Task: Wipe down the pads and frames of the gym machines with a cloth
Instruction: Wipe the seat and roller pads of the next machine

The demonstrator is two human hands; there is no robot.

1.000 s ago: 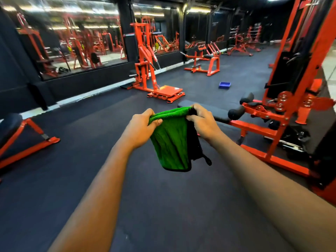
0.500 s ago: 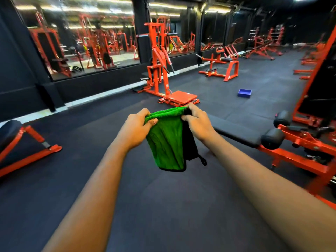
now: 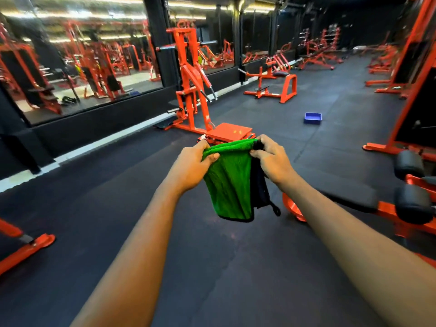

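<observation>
I hold the green cloth [image 3: 230, 182] up in front of me by its top edge. My left hand [image 3: 191, 166] pinches one corner and my right hand [image 3: 271, 159] pinches the other, close together with only the cloth between them. It hangs folded with its dark backing to the right, I think so that a flat face is ready for wiping. It touches no machine yet. The bench pad [image 3: 354, 197] lies near on my right, the orange machine [image 3: 191, 90] stands farther ahead, and a blue tray [image 3: 312, 118] sits beyond
</observation>
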